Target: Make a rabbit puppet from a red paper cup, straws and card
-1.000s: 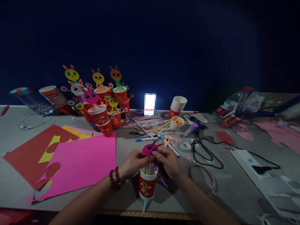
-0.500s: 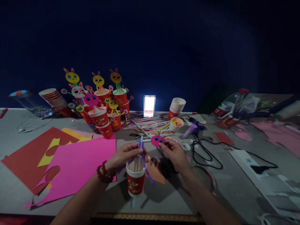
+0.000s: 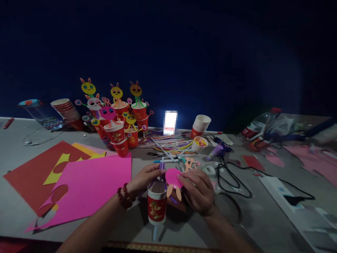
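Observation:
My left hand (image 3: 147, 178) pinches the upper ends of purple stems (image 3: 161, 168), which look like pipe cleaners, above a red-and-white paper cup (image 3: 157, 208) with a gold print. A pale straw (image 3: 154, 232) pokes out below the cup's base. Between the thumb and fingers of my right hand (image 3: 198, 189) is a pink paper rabbit face (image 3: 173, 177), its plain back turned up and two orange ears pointing down. The face is close to the cup's right rim and the stems; whether it touches them I cannot tell.
Finished cup figures (image 3: 116, 135) stand at the back left beside pink card (image 3: 100, 182). Behind my hands lie loose coloured sticks (image 3: 173, 142), a cup of yellow bits (image 3: 200, 142) and a glue gun (image 3: 222, 144). A black cable (image 3: 237, 193) and power strip (image 3: 284, 202) lie right.
My right hand has turned the rabbit face over, so its eyes no longer show and the ears point down. It has come nearer the cup, while my left hand keeps the stems pinched.

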`<control>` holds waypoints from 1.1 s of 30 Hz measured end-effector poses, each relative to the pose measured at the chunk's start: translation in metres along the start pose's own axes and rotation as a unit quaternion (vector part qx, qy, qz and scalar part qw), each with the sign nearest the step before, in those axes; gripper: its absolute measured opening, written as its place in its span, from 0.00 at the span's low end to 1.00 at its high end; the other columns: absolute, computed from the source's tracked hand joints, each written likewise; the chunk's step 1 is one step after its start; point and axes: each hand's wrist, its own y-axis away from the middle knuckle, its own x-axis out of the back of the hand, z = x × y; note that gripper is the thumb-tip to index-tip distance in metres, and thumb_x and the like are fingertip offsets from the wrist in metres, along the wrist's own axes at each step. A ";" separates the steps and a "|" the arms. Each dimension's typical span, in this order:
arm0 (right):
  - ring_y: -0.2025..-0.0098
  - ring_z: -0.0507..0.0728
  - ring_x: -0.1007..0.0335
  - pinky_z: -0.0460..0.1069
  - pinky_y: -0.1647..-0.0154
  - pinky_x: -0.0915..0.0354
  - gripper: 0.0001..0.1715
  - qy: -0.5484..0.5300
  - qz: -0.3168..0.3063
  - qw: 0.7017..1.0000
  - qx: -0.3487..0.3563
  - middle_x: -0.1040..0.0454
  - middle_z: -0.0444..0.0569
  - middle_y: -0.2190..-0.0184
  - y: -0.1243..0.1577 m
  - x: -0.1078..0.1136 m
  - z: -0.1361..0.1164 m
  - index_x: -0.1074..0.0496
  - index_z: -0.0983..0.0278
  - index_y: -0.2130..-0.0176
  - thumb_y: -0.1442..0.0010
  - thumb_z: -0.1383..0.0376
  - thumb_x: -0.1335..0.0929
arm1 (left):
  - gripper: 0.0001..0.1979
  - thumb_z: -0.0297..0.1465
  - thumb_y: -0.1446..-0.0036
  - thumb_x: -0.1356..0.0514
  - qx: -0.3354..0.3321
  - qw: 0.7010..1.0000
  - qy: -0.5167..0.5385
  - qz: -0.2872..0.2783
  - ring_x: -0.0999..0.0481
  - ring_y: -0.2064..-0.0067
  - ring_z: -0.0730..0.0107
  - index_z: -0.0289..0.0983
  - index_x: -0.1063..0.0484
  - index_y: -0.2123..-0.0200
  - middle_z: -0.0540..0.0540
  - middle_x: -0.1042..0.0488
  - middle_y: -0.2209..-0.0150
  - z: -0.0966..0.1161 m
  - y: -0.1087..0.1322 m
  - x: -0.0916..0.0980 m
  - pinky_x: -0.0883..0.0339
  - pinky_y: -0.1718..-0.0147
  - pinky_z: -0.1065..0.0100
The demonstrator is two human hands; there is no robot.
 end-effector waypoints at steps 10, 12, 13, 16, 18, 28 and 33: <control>0.62 0.60 0.26 0.57 0.57 0.29 0.16 -0.034 0.006 0.999 -0.039 0.20 0.51 0.64 0.000 -0.004 0.004 0.24 0.56 0.53 0.39 0.67 0.33 | 0.16 0.39 0.49 0.33 0.012 1.000 -0.018 -0.006 0.23 0.69 0.68 0.32 0.26 0.64 0.45 0.21 0.70 -0.006 -0.007 0.008 0.32 0.66 0.68; 0.62 0.60 0.26 0.57 0.57 0.30 0.10 -0.056 0.003 0.989 -0.136 0.21 0.51 0.66 0.002 -0.011 0.008 0.23 0.58 0.59 0.39 0.68 0.33 | 0.19 0.41 0.50 0.33 0.022 0.999 -0.049 -0.011 0.22 0.70 0.66 0.34 0.27 0.61 0.45 0.21 0.71 -0.005 -0.008 0.015 0.32 0.67 0.67; 0.63 0.60 0.26 0.57 0.57 0.30 0.08 -0.064 0.007 0.978 -0.198 0.21 0.51 0.67 0.003 -0.014 0.010 0.24 0.59 0.61 0.39 0.67 0.33 | 0.20 0.42 0.50 0.33 0.026 0.997 -0.071 -0.007 0.22 0.70 0.66 0.35 0.29 0.60 0.45 0.21 0.72 -0.004 -0.010 0.020 0.32 0.68 0.67; 0.67 0.58 0.27 0.52 0.63 0.31 0.05 -0.103 0.001 0.930 -0.354 0.24 0.49 0.69 0.009 -0.025 0.019 0.28 0.62 0.63 0.39 0.63 0.32 | 0.22 0.44 0.51 0.34 0.009 0.982 -0.181 0.052 0.23 0.73 0.66 0.37 0.33 0.59 0.49 0.22 0.74 0.002 -0.014 0.044 0.33 0.72 0.68; 0.69 0.56 0.28 0.50 0.66 0.32 0.07 -0.139 -0.018 0.907 -0.398 0.25 0.47 0.70 0.012 -0.030 0.024 0.30 0.62 0.63 0.41 0.62 0.31 | 0.22 0.45 0.51 0.35 -0.013 0.952 -0.284 0.109 0.25 0.76 0.68 0.37 0.32 0.60 0.52 0.25 0.77 0.009 -0.017 0.062 0.37 0.76 0.70; 0.71 0.54 0.36 0.48 0.68 0.38 0.04 -0.126 -0.060 0.929 -0.344 0.33 0.42 0.74 0.010 -0.028 0.016 0.36 0.61 0.70 0.44 0.67 0.34 | 0.08 0.36 0.41 0.42 -0.295 0.735 -0.535 0.294 0.28 0.52 0.56 0.38 0.28 0.62 0.41 0.25 0.59 0.031 0.009 0.029 0.35 0.52 0.58; 0.73 0.54 0.37 0.48 0.69 0.40 0.06 -0.099 -0.074 0.943 -0.308 0.36 0.42 0.76 0.009 -0.025 0.002 0.39 0.60 0.72 0.47 0.69 0.35 | 0.19 0.38 0.43 0.38 -0.269 0.826 -0.481 0.116 0.28 0.47 0.54 0.41 0.28 0.49 0.40 0.25 0.49 -0.009 0.018 -0.033 0.36 0.47 0.58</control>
